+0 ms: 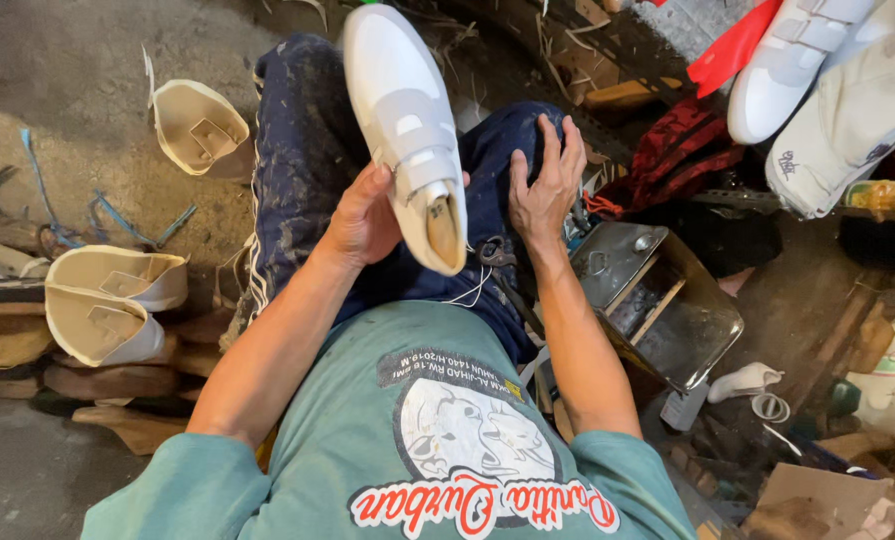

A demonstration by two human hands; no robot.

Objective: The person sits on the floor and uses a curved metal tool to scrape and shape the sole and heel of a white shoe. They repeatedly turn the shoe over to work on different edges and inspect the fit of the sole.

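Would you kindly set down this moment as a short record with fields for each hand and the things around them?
view: head camera, looking down at the lap
left hand: holds a white shoe by its heel end, toe pointing away
shoe details: two straps across the top, a tan wooden form inside the opening
right hand: rests open on the right knee, holding nothing
clothing: green shirt, dark blue trousers
left side: unfinished cream shoe uppers on the floor
right side: open metal tin; more white shoes above it

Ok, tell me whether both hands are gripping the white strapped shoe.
No: only the left hand holds the white strapped shoe, while the right hand rests flat on the dark blue trouser leg.
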